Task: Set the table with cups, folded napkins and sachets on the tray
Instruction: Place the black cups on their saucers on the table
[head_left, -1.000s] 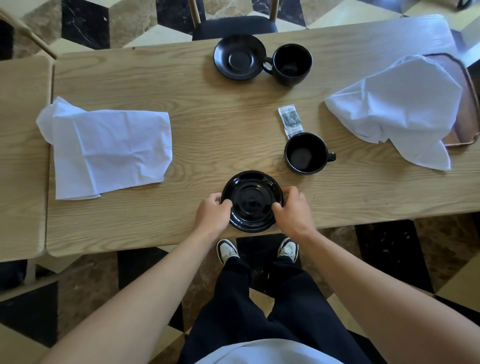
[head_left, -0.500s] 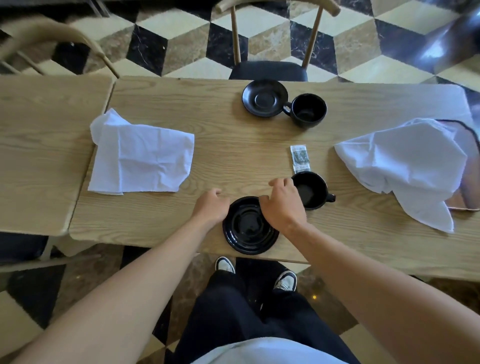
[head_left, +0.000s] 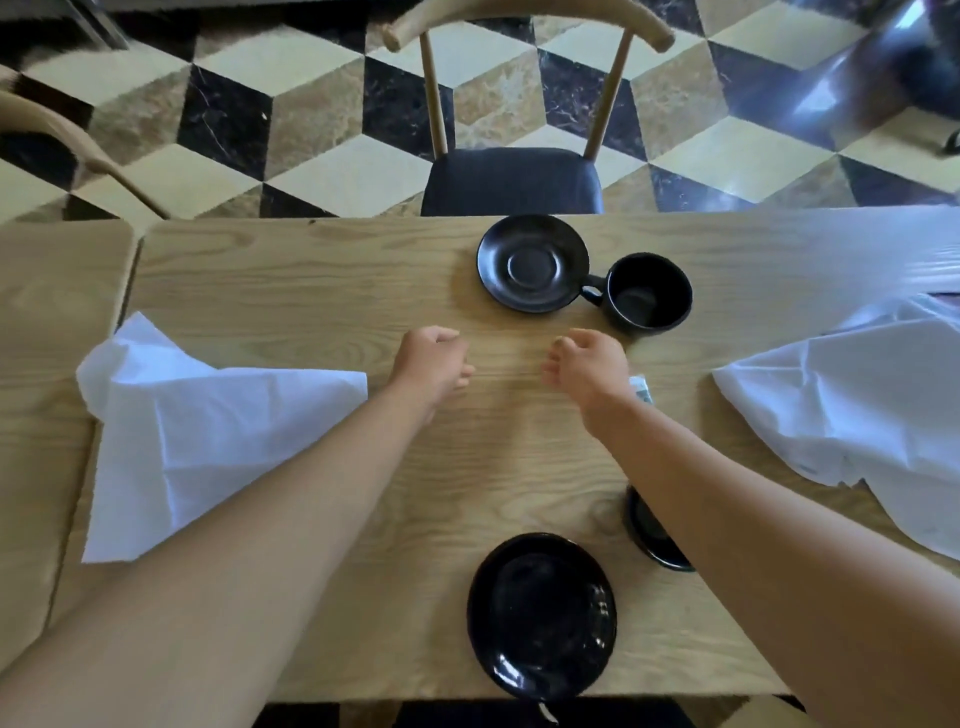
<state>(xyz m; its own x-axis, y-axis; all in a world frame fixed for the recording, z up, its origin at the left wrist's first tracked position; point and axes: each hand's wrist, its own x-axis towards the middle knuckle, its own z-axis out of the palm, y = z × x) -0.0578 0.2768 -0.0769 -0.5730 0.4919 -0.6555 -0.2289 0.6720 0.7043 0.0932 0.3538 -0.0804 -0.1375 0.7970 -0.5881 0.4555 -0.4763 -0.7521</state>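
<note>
Cube-pattern marble floor (head_left: 311, 93), wooden chair (head_left: 511, 176), oak table (head_left: 311, 280)

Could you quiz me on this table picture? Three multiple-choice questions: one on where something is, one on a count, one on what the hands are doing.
1. Where is the far cup?
A. on its saucer
B. beside the far saucer
C. on a napkin

2. How many black saucers show?
A. one
B. two
C. four

3. What do the left hand and right hand hold?
A. nothing
B. a cup
C. a napkin

Answers: B, the cup stands on bare wood by the saucer; B, far one and near saucer; A, loosely curled fingers, empty.
</note>
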